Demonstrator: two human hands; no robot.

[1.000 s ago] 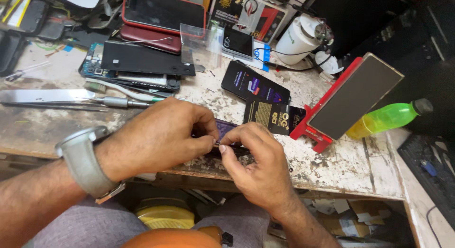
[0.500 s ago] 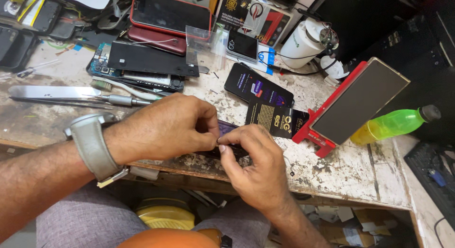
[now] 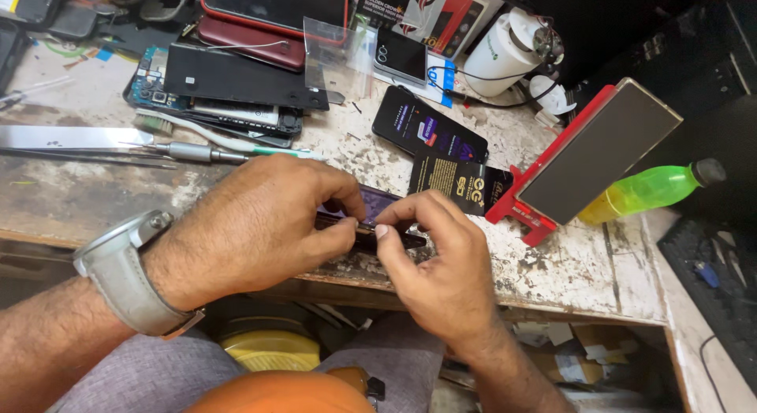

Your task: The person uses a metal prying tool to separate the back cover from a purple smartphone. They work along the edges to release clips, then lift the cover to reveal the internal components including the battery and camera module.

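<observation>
Dark phone [image 3: 377, 216] pinched between left hand [image 3: 252, 227], right hand [image 3: 441, 267].

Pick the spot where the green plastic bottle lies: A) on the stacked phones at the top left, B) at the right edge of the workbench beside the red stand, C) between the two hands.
B: the green bottle lies on its side at the workbench's right edge, just past the red stand.
</observation>
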